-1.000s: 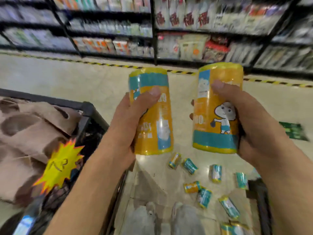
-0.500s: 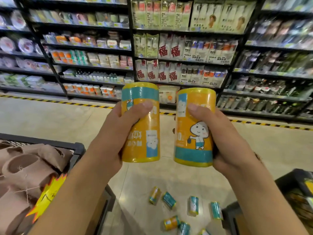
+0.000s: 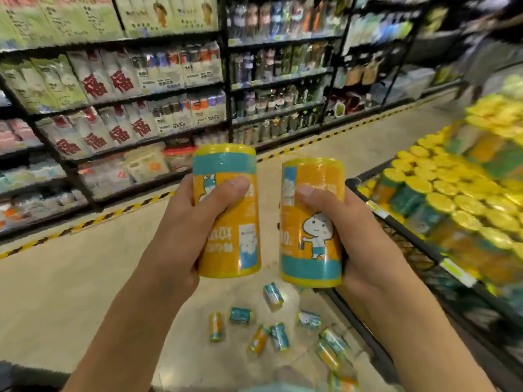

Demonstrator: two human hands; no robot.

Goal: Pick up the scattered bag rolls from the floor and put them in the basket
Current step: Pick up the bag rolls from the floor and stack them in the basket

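My left hand grips a yellow and teal bag roll, held upright at chest height. My right hand grips a second roll with a cartoon child on it, just to the right of the first. Several more rolls lie scattered on the beige floor below my hands. At the right stands a black wire basket stacked with many rolls of the same kind, their yellow ends up. The right roll is close to the basket's near corner.
Black store shelves packed with goods run across the far side of the aisle. A yellow and black hazard stripe marks the floor in front of them. Open beige floor lies to the left.
The view has swung right: the left bin with brown cloth has left the frame and the basket of rolls has come into view. Both hands keep their rolls.
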